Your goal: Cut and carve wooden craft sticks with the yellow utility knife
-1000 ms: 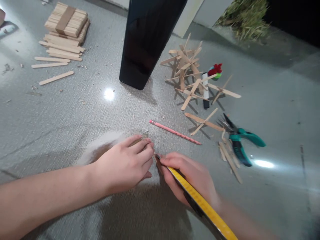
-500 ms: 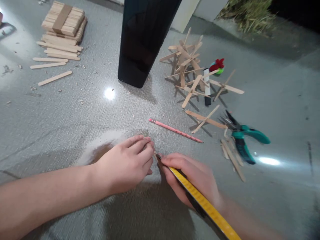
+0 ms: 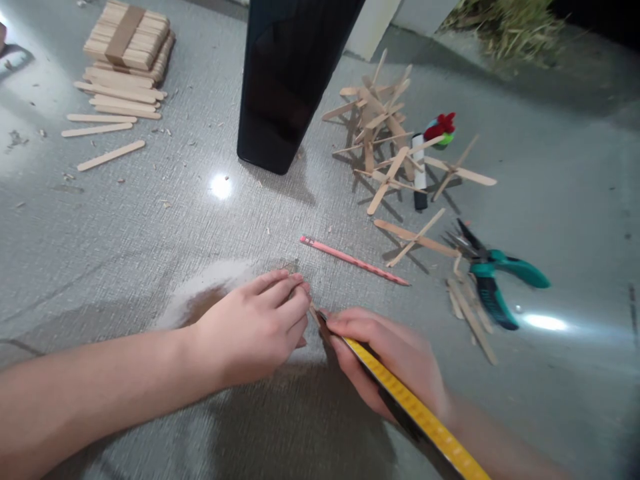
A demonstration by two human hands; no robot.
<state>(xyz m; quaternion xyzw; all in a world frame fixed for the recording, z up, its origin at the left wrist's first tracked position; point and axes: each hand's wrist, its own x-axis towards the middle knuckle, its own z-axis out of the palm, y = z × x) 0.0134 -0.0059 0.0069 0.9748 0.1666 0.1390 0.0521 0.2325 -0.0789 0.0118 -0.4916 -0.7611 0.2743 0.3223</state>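
My left hand (image 3: pixel 260 327) is closed and pressed low on the grey surface (image 3: pixel 190 220), its fingers curled over what looks like the end of a thin wooden stick (image 3: pixel 315 313). Close by on the right, my right hand (image 3: pixel 385 353) wraps round a long yellow-and-black tool (image 3: pixel 415 407); its tip touches or nearly touches the stick. Beneath and behind my left hand is a whitish patch of dust (image 3: pixel 200 287). A pink pencil (image 3: pixel 355 260) lies just beyond both hands.
A tall black object (image 3: pixel 290 80) stands at the top middle. Bundled craft sticks (image 3: pixel 145 40) lie at the upper left. On the right are crossed stick pieces (image 3: pixel 387 180), a white-and-black marker (image 3: pixel 419 173), green-handled pliers (image 3: pixel 493 280) and loose sticks (image 3: pixel 470 313). Straw (image 3: pixel 510 30) is at the top right.
The view has shifted slightly, so objects on the right appear a little farther right. My right hand and the yellow tool appear slightly farther right; my left hand keeps its grip.
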